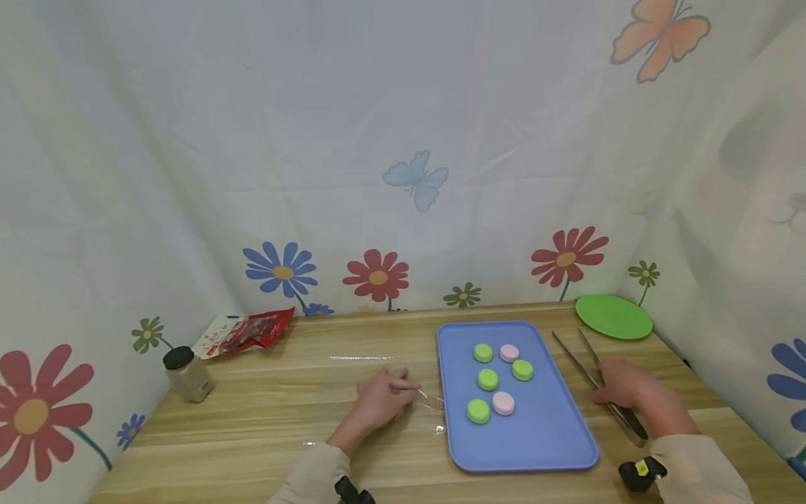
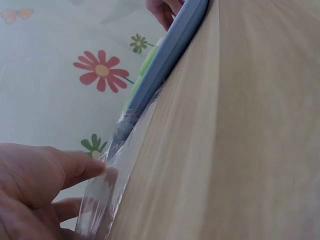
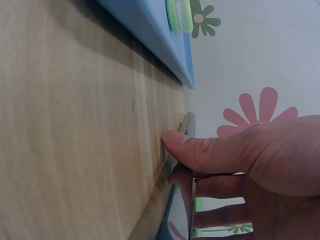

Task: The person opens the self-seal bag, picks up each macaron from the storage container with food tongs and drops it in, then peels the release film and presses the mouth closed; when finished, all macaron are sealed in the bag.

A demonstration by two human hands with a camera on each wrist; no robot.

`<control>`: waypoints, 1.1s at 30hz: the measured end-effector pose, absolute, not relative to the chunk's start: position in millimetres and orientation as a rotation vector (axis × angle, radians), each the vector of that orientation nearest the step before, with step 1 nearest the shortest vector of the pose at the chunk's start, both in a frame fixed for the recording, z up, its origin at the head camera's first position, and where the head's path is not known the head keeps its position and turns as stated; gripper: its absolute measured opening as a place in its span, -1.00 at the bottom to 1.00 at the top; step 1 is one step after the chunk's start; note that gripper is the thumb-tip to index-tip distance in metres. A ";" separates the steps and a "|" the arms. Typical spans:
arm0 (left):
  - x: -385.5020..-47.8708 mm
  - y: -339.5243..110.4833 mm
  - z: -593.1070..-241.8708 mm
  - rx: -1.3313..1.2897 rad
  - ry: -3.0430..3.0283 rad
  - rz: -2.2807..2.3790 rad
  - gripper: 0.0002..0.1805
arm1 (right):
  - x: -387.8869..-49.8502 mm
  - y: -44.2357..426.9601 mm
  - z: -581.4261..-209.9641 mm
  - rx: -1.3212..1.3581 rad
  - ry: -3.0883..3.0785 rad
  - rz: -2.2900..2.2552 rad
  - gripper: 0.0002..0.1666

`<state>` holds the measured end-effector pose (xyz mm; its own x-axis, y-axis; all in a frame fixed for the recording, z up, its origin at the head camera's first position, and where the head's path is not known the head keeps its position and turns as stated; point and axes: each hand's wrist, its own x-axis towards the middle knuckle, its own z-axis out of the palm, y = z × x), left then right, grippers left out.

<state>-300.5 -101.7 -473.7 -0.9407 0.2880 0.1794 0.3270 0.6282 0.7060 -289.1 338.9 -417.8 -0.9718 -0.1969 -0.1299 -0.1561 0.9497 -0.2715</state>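
Observation:
In the head view my left hand (image 1: 380, 399) is over a clear plastic bag (image 1: 349, 381) lying flat on the table, left of the blue tray. The left wrist view shows its thumb and fingers pinching the bag's raised edge (image 2: 97, 205). On the tray (image 1: 525, 448) sit several green macarons (image 1: 478, 411) and two pink macarons (image 1: 504, 403). Right of the tray, my right hand (image 1: 636, 388) grips metal tongs (image 1: 632, 425) that lie on the table with their arms spread. The right wrist view shows thumb and fingers about the tongs' metal arms (image 3: 175, 215).
A green plate (image 1: 613, 317) lies at the table's back right corner. At the left stand a black-lidded jar (image 1: 189, 374) and, behind it, a red and white snack packet (image 1: 252, 332). A flower-printed curtain (image 1: 315, 140) encloses the wooden table (image 1: 252, 434).

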 end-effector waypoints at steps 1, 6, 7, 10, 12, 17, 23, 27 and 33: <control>-300.6 -101.3 -473.7 -0.521 -2.781 -1.227 -0.83 | -289.8 339.4 -418.2 -0.266 2.946 -0.395 -0.29; -302.5 -99.4 -475.4 -0.483 -2.742 -1.235 -0.87 | -293.7 341.5 -420.1 -0.250 2.941 -0.391 -0.28; -302.6 -99.2 -475.4 -0.479 -2.733 -1.236 -0.87 | -293.9 341.6 -419.9 -0.251 2.941 -0.390 -0.29; -302.7 -99.0 -474.5 -0.452 -2.721 -1.262 -0.85 | -292.9 340.8 -419.2 -0.253 2.942 -0.389 -0.29; -303.1 -99.0 -474.5 -0.432 -2.710 -1.286 -0.84 | -291.2 339.8 -417.5 -0.269 2.942 -0.391 -0.30; -304.8 -99.3 -476.0 -0.358 -2.652 -1.406 -0.80 | -289.4 338.4 -416.8 -0.268 2.941 -0.372 -0.31; -305.9 -100.6 -477.2 -0.266 -2.548 -1.715 -0.77 | -289.1 338.5 -416.8 -0.278 2.946 -0.370 -0.31; -307.4 -102.0 -478.3 -0.288 -2.526 -1.732 -0.77 | -289.7 338.8 -416.5 -0.273 2.946 -0.378 -0.30; -306.7 -104.9 -480.0 -0.485 -2.603 -1.291 -0.89 | -289.0 338.4 -416.1 -0.265 2.938 -0.373 -0.31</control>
<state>-306.7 -104.9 -480.0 -0.9271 0.2029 0.3153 0.3738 0.5659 0.7349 -289.0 338.4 -416.1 -0.9701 -0.1958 -0.1431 -0.1539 0.9530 -0.2610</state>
